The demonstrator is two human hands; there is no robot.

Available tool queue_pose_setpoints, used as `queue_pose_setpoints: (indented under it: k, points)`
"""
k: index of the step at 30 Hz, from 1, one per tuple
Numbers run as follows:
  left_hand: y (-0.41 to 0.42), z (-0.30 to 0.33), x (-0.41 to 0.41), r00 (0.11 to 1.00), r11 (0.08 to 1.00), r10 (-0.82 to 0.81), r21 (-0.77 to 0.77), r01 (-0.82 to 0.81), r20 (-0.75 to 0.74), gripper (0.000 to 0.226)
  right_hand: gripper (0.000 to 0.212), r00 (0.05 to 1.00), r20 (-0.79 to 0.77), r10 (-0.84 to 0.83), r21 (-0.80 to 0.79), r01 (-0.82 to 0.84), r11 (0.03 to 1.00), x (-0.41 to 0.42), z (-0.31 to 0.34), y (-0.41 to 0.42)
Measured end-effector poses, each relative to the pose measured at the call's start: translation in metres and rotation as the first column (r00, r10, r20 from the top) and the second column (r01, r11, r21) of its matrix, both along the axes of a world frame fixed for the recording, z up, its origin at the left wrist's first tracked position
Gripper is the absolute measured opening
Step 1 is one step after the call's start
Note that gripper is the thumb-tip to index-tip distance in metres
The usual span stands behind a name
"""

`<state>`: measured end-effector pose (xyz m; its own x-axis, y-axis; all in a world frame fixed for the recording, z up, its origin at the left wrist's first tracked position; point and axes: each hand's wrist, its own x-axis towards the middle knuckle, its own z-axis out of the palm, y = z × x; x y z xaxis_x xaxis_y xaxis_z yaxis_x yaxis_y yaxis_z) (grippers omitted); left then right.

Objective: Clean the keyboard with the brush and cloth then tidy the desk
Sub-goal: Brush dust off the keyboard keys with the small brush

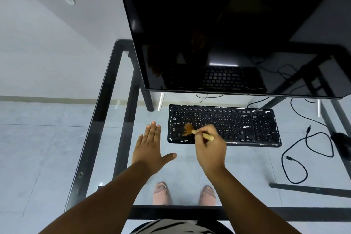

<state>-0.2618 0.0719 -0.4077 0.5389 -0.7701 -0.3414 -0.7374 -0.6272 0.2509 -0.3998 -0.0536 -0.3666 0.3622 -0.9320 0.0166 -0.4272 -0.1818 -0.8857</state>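
A black keyboard [237,123] lies on the glass desk [106,112] below the monitor. My right hand [209,148] grips a small wooden-handled brush [191,130], its brown bristles touching the keys at the keyboard's left end. My left hand [150,148] hovers or rests flat on the glass just left of the keyboard, fingers straight and spread. No cloth is visible.
A large dark monitor [218,30] stands at the back, reflecting the keyboard. A black mouse [341,142] lies at the right edge with a loose black cable [296,159] looping on the glass. My feet show through the glass below.
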Motion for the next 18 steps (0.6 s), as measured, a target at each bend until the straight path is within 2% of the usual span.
queue_pose_setpoints:
  k: [1,3,5,6,8,10,13,15,18]
  points:
    - [0.0,0.0,0.0,1.0,1.0,-0.003,0.002,0.003,0.001,0.109,0.018,0.999,0.036,-0.001,-0.005,0.002,1.0,0.0,0.001,-0.001]
    - [0.001,0.001,0.0,1.0,1.0,-0.003,-0.001,0.003,0.0,0.109,0.014,0.99,0.098,0.098,0.04,-0.102,0.994,0.002,0.007,-0.001]
    - [0.001,0.001,0.001,1.0,1.0,0.0,-0.01,0.0,-0.003,0.109,0.011,0.975,0.078,0.209,0.096,-0.216,0.972,0.003,0.01,-0.002]
    - [0.001,0.001,0.0,1.0,1.0,-0.002,-0.012,0.002,-0.004,0.109,0.012,0.977,0.05,0.208,0.09,-0.212,0.973,0.002,0.008,-0.002]
    - [0.001,0.001,0.001,1.0,1.0,-0.002,-0.017,0.002,-0.004,0.109,0.018,0.996,0.029,0.083,0.048,-0.085,0.995,-0.002,0.004,-0.005]
    - [0.001,0.001,0.002,1.0,1.0,-0.004,-0.015,0.004,-0.006,0.108,0.021,0.996,0.077,-0.034,0.039,0.031,0.999,-0.007,0.004,-0.01]
    - [0.002,0.002,0.001,1.0,0.999,0.012,-0.03,-0.012,-0.016,0.105,0.016,0.99,0.136,0.044,0.073,-0.054,0.996,-0.015,0.009,-0.018]
    - [0.001,0.004,-0.002,0.999,0.996,0.032,-0.085,-0.033,-0.018,0.101,0.013,0.987,0.09,0.13,0.098,-0.139,0.986,-0.021,0.009,-0.021]
    - [-0.002,0.007,-0.011,0.999,0.982,0.037,-0.187,-0.031,0.026,0.092,0.015,0.998,0.062,0.004,0.051,-0.007,0.999,-0.03,0.003,-0.024]
